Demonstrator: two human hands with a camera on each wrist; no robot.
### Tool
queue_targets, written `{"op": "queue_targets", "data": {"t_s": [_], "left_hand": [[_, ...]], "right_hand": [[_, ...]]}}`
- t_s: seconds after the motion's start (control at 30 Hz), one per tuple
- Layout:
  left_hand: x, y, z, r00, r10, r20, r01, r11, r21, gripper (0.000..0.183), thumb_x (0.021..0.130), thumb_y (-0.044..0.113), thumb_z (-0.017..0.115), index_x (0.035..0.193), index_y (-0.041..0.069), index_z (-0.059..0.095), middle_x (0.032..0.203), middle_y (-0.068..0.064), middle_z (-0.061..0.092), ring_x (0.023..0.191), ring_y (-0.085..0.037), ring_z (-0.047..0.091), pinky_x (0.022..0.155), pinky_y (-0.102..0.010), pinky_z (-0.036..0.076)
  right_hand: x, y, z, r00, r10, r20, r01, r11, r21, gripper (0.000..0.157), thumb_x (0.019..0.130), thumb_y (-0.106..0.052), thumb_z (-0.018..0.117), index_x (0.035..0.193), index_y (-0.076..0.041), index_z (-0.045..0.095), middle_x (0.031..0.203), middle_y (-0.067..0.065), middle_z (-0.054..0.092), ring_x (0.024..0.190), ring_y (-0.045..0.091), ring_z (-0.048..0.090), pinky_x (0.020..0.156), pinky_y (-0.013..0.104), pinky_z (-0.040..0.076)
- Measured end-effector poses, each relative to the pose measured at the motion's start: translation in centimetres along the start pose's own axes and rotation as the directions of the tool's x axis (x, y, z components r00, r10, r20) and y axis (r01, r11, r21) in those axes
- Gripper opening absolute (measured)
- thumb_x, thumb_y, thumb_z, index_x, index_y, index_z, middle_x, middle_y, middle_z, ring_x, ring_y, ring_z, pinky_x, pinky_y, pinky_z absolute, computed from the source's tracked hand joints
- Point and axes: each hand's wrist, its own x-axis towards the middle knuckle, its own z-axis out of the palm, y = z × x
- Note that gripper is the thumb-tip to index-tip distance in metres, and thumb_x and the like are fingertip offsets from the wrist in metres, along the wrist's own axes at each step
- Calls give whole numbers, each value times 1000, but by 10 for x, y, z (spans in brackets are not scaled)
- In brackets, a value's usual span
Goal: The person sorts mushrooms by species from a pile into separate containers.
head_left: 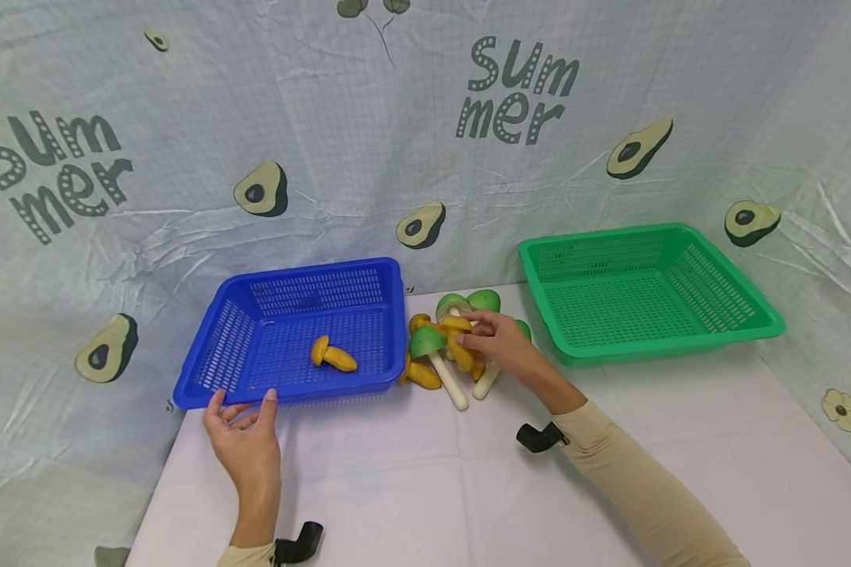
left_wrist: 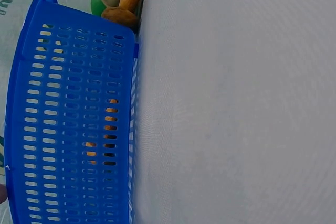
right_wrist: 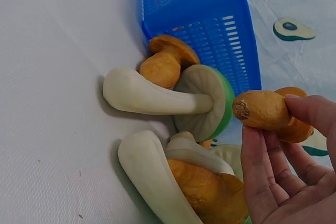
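My worktop carries a blue basket, with a mushroom pile just right of it. My left hand, relaxed with thumb and forefinger spread apart, touches the basket's near rim. My right hand pinches a yellow-brown mushroom between thumb and fingertips, over the pile.

Blue basket cropped in both wrist views, left sleeve cut off below

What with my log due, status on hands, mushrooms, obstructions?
Right hand pinching yellow mushroom over pile. Left hand at near rim of blue basket. Second yellow mushroom inside. Possible snag: green-capped mushroom beside basket.
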Motion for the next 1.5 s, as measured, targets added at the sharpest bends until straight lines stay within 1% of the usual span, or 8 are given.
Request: {"op": "queue_targets", "data": {"t_s": [0.17,0.37,0.43,0.7,1.03,1.2,1.37,1.5], "left_hand": [[0,0,1,1000,0,-4,0,1000,2,77,93,24,76,155,11,33,110,4,48,84,-5,52,65,-8,44],[1,0,1,1000,5,-3,-5,1000,-3,77,92,23,76,155,11,33,109,6,47,84,-5,52,65,-8,45],[1,0,1,1000,3,-1,-3,1000,1,77,93,24,76,155,11,32,109,6,47,84,-5,52,65,-8,44],[1,1,0,1000,4,-2,-4,1000,-2,77,92,23,76,155,10,33,108,7,47,84,-5,52,65,-8,44],[0,2,0,1000,5,-5,-5,1000,-4,76,92,22,76,154,10,33,110,1,49,83,-4,52,65,-8,44],[0,2,0,1000,4,-5,-4,1000,-12,77,92,21,77,154,9,33,109,3,49,82,-5,52,64,-9,44],[0,2,0,1000,7,-7,-7,1000,-14,77,92,21,77,154,8,34,108,5,48,82,-5,52,64,-9,44],[0,2,0,1000,13,-8,-13,1000,-12,76,92,21,77,153,8,34,108,5,48,82,-5,52,65,-8,44]], "right_hand": [[0,-3,0,1000,25,-1,-25,1000,6,57,93,-23,76,143,-7,54,101,9,65,90,20,64,87,47,59],[1,-9,1,998,63,0,-63,997,32,60,92,-27,77,144,-10,53,124,15,65,100,21,66,88,43,59],[1,-12,3,998,69,1,-69,997,37,61,91,-28,77,144,-10,53,128,16,65,102,22,66,88,43,59],[4,-21,9,999,43,16,-44,995,90,55,93,-22,75,142,-10,55,124,15,66,100,22,67,81,39,60],[10,-35,18,998,52,23,-55,989,135,52,92,-24,75,138,-10,55,125,13,65,105,23,65,85,42,60],[14,-42,24,999,34,37,-39,990,138,51,93,-23,74,138,-10,56,124,13,65,103,24,66,85,42,60],[21,-48,29,999,11,50,-18,989,147,52,94,-25,74,140,-12,55,121,13,66,101,24,67,87,44,59],[27,-53,34,999,10,48,-17,988,156,50,92,-26,76,138,-13,58,116,11,68,100,24,68,88,45,59]]}}
